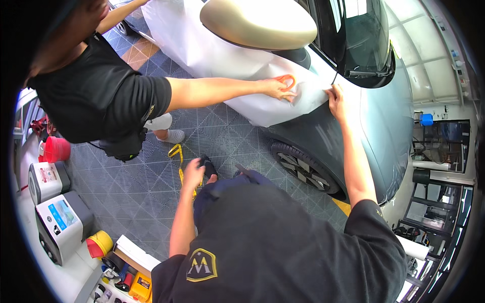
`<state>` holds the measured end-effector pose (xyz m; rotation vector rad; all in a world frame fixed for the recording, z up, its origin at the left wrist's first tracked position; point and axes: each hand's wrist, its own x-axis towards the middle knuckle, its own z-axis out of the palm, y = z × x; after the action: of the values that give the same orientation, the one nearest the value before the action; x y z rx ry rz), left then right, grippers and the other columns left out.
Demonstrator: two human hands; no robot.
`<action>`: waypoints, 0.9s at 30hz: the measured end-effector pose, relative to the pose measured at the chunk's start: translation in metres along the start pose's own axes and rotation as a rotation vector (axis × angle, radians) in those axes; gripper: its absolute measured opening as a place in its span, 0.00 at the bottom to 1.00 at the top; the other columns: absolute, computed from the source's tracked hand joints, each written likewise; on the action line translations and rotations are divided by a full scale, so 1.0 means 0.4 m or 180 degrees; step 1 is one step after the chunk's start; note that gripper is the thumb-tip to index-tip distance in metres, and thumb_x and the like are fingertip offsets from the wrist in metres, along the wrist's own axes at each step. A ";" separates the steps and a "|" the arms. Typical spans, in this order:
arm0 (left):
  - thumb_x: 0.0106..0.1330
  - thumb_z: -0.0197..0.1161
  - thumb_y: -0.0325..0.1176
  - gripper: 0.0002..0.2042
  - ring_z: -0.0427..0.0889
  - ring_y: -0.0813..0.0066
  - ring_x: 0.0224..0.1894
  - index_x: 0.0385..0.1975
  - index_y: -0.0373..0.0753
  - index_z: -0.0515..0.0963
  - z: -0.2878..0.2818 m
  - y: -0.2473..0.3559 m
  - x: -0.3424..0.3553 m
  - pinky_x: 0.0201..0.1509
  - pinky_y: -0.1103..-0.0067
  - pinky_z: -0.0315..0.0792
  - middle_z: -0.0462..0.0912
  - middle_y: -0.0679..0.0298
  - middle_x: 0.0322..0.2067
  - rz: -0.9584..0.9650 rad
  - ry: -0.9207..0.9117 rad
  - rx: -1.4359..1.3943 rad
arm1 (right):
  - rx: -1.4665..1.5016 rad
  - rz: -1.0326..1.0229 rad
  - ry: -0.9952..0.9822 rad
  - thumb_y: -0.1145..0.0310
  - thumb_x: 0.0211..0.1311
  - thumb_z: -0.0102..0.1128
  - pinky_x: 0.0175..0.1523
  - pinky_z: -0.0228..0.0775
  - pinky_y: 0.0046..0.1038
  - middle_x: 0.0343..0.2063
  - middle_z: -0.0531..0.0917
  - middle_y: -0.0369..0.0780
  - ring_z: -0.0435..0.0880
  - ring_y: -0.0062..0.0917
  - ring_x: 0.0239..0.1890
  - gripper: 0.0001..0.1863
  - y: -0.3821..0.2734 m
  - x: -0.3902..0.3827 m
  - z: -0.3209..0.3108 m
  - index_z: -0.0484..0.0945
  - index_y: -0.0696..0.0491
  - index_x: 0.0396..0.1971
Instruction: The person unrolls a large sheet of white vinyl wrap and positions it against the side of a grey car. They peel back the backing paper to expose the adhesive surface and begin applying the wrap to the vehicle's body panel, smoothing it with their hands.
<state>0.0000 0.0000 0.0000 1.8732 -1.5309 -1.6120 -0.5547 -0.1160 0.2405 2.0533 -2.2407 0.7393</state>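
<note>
My right hand reaches to the car's front fender, its fingers pinched at the corner of a large white film sheet draped along the car's side. A thin dark line shows just above these fingertips; whether it is a tool or a panel gap is unclear. My left hand hangs low over the floor, apart from the car, with its fingers blurred. A co-worker's hand beside the film holds scissors with an orange handle.
The co-worker in a black shirt stands at the left. Below the fender is the front wheel. A yellow strap hangs near the floor tiles. Grey-and-white boxes, a red bucket and a yellow bucket line the lower left.
</note>
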 end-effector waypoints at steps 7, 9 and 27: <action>0.66 0.64 0.49 0.39 0.76 0.57 0.59 0.68 0.29 0.58 0.472 0.413 0.281 0.63 0.68 0.69 0.68 0.41 0.62 0.0976 -0.0138 -0.0522 | -0.0032 0.0002 -0.0119 0.70 0.62 0.64 0.42 0.72 0.34 0.32 0.81 0.43 0.82 0.39 0.37 0.08 -0.051 -0.015 -0.025 0.79 0.56 0.38; 0.65 0.61 0.58 0.46 0.66 0.58 0.67 0.70 0.26 0.52 0.558 0.470 0.396 0.64 0.69 0.67 0.60 0.42 0.68 0.0810 -0.0211 -0.0893 | 0.0037 -0.0015 -0.0054 0.69 0.62 0.64 0.43 0.72 0.33 0.32 0.82 0.44 0.83 0.38 0.37 0.09 -0.032 -0.010 -0.008 0.79 0.56 0.39; 0.72 0.52 0.55 0.42 0.48 0.53 0.75 0.71 0.25 0.46 0.688 0.555 0.453 0.76 0.69 0.45 0.48 0.41 0.72 0.0650 0.0672 -0.2360 | 0.1229 0.0986 -0.0622 0.71 0.65 0.62 0.28 0.76 0.23 0.26 0.84 0.40 0.84 0.20 0.25 0.06 -0.130 0.002 -0.054 0.77 0.58 0.34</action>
<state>-0.3757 -0.1218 -0.0452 1.3668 -0.8286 -1.5323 -0.5124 -0.1107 0.2771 2.0196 -2.7549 1.1147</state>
